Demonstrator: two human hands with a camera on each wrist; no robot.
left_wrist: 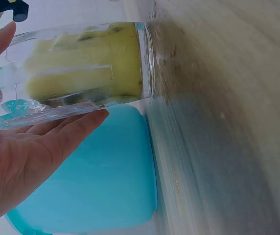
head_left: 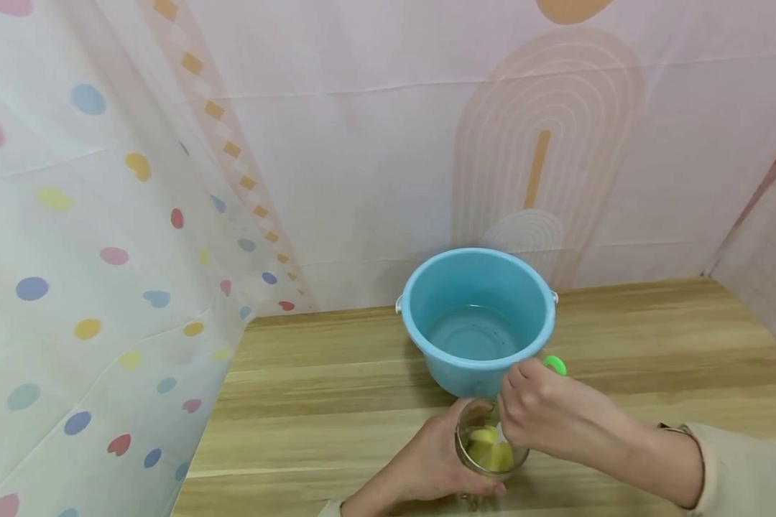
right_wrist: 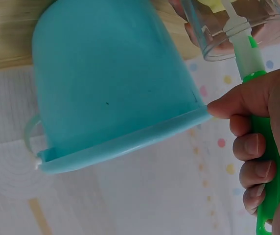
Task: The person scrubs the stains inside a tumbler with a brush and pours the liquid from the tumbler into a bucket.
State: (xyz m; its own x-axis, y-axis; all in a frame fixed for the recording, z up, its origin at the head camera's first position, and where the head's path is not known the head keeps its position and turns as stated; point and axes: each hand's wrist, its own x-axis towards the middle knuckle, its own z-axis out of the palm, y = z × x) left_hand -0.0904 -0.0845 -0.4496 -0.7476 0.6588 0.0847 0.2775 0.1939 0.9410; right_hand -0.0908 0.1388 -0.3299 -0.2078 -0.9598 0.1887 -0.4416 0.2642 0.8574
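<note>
My left hand point(head_left: 430, 459) holds a clear glass point(left_wrist: 148, 63) around its side, near the front of the table. Inside it is the yellow sponge head point(head_left: 489, 451) of a cup brush, which the left wrist view shows filling the glass down to its base. My right hand point(head_left: 543, 402) grips the brush's green handle point(right_wrist: 272, 181), fingers wrapped round it just above the glass rim. White plastic joins handle and sponge. In the right wrist view the thumb tip overlaps the bucket's rim. Part of the glass rim is hidden behind the right hand in the head view.
Directly behind the glass stands a light blue bucket point(head_left: 420, 323) with shallow water point(head_left: 475, 334) in it and white handle mounts at its sides. The wooden table point(head_left: 297, 402) reaches a patterned cloth backdrop point(head_left: 362, 179) behind and to the left.
</note>
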